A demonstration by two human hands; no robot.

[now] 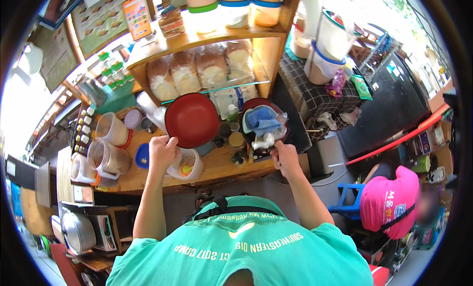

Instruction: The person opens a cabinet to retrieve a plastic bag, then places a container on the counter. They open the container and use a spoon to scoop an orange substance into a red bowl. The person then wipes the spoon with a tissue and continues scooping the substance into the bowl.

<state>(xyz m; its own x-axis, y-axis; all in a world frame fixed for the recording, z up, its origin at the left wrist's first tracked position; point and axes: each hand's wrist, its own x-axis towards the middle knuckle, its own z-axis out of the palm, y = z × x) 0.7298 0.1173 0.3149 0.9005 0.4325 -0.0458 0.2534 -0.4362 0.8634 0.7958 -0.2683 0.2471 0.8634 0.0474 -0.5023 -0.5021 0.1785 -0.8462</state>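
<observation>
My left hand is closed on the near rim of a red round bowl, which is tipped so that its broad round face shows. A clear plastic tub with orange and yellow-green items inside stands just right of that hand. My right hand has its fingers curled at the near edge of a dark red bowl; the exact grip is partly hidden. Inside this bowl lie a blue cloth, a pale container and clear plastic. A crumpled white piece hangs over its edge beside my right thumb.
Small jars stand between the bowls on the wooden counter. Plastic canisters and a blue lid are at left. Bagged bread loaves fill the shelf behind. A person in pink sits at right near a blue stool.
</observation>
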